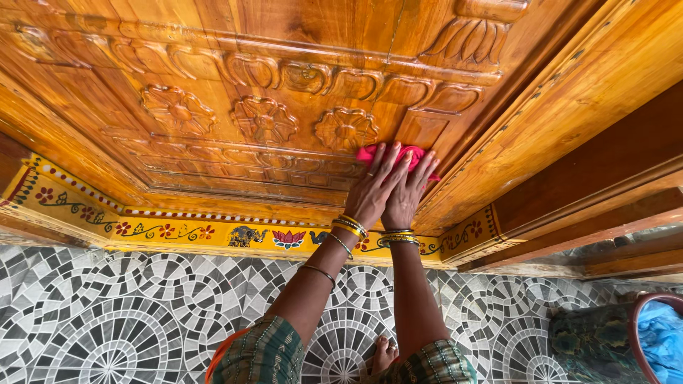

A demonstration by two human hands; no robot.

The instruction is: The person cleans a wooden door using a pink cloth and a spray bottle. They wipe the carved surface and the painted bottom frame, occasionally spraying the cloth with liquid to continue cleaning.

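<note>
Cloth: a pink cloth is pressed flat against the carved wooden door, at the lower right corner of the carved panel, just beside the door's right edge where it meets the frame.

Left hand: the left hand lies palm-down with its fingers spread over the left part of the cloth, pinning it to the wood rather than clenching it; a ring and gold bangles show on it.

Right hand: the right hand lies just beside the left one and touching it, fingers stretched out onto the right part of the cloth, likewise pressing and not closed into a fist.

Which hand is nearer: both cover the cloth about equally; the right hand sits closer to the door's right edge, the left closer to the carved flowers.

Direction: the cloth lies straight ahead of both fingertips, further up the door from the wrists; only its top edge and right tip peek out beyond the fingers.

Long axis: the visible strip of cloth runs sideways across the door, roughly parallel to the painted yellow threshold below.

Room around it: carved wood stretches away to the left and upward; the frame closes off the right.

Below: patterned mosaic floor, a bare foot, and a tub with blue plastic at the lower right corner.
</note>
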